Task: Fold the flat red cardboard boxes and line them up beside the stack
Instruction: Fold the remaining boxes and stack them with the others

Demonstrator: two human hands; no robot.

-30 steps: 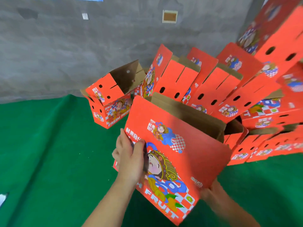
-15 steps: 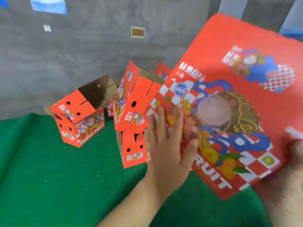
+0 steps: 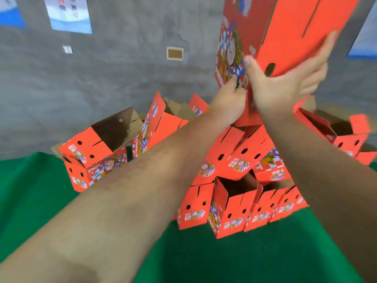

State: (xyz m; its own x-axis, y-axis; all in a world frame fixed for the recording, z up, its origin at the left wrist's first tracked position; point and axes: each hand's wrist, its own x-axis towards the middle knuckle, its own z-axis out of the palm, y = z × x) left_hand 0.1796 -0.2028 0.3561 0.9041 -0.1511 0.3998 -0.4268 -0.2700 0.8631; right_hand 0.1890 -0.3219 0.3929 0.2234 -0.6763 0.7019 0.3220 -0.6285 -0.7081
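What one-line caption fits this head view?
Both hands, left hand and right hand, lift a red box above the folded boxes on green cloth.

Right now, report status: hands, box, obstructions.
Left hand grips the raised box at its lower corner. Right hand flat against its side, fingers straight. Folded boxes piled below on green surface.

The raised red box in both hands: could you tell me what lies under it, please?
Under the raised red box sit folded boxes piled on the green cloth. Both hands and forearms cover the pile's middle, so that part stays unseen.
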